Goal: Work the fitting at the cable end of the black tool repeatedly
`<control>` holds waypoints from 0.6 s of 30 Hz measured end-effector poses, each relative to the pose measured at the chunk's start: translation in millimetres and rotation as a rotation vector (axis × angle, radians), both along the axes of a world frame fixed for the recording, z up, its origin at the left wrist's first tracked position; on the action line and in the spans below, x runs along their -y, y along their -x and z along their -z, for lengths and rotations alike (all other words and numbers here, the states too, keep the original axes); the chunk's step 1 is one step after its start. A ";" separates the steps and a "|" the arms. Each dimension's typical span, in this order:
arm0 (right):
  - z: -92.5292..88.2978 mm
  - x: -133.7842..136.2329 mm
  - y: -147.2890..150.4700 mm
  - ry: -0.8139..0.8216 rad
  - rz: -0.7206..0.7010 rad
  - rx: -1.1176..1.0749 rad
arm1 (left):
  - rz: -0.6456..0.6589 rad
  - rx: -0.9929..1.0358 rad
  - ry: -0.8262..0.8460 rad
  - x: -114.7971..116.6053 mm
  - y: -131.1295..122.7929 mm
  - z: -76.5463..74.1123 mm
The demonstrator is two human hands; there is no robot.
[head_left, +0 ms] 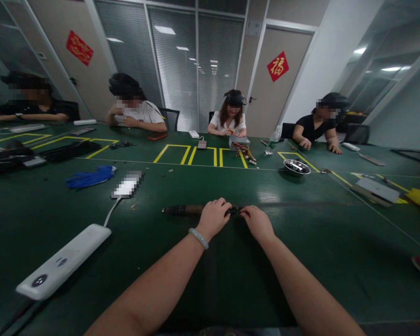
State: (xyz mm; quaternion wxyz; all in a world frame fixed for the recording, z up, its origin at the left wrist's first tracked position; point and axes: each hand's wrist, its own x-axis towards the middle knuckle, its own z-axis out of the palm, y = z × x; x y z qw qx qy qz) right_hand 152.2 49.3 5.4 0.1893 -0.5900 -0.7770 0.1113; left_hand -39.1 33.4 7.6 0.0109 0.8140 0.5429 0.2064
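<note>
A dark, rod-like tool lies crosswise on the green table in front of me. My left hand, with a pale bangle at the wrist, is wrapped over its right part and presses it to the tabletop. My right hand pinches the thin dark end of the tool, just right of the left hand. Fingers cover the middle of the tool, so details there are hidden.
At left are a white power bank, a cabled phone and a blue glove. A metal bowl and a bottle stand beyond my right hand. Several people sit across the table.
</note>
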 end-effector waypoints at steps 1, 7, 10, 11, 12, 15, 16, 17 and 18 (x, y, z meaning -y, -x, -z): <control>-0.1 0.3 0.0 0.002 -0.002 0.005 | 0.002 0.000 -0.006 -0.6 0.4 1.1; -0.3 1.6 0.7 0.020 0.002 0.036 | 0.014 0.005 -0.001 -2.1 2.1 2.8; 1.3 0.6 1.1 -0.001 0.015 0.047 | 0.009 0.013 0.016 -2.6 1.7 2.2; 1.8 0.1 1.2 -0.003 0.020 0.052 | 0.009 0.017 0.017 -2.9 1.4 2.2; 2.2 -0.3 1.4 -0.004 0.021 0.057 | 0.009 0.021 0.015 -3.3 1.1 2.3; 2.6 -0.8 2.1 -0.019 0.008 0.065 | -0.005 0.026 0.007 -4.3 0.1 2.8; 2.5 -0.8 2.3 -0.024 0.006 0.069 | -0.011 0.025 0.008 -4.6 -0.2 2.9; 2.4 -0.8 2.6 -0.029 0.006 0.072 | -0.014 0.023 0.011 -4.8 -0.4 2.9; 2.3 -0.7 2.9 -0.031 0.010 0.076 | -0.016 0.021 0.013 -4.9 -0.5 3.0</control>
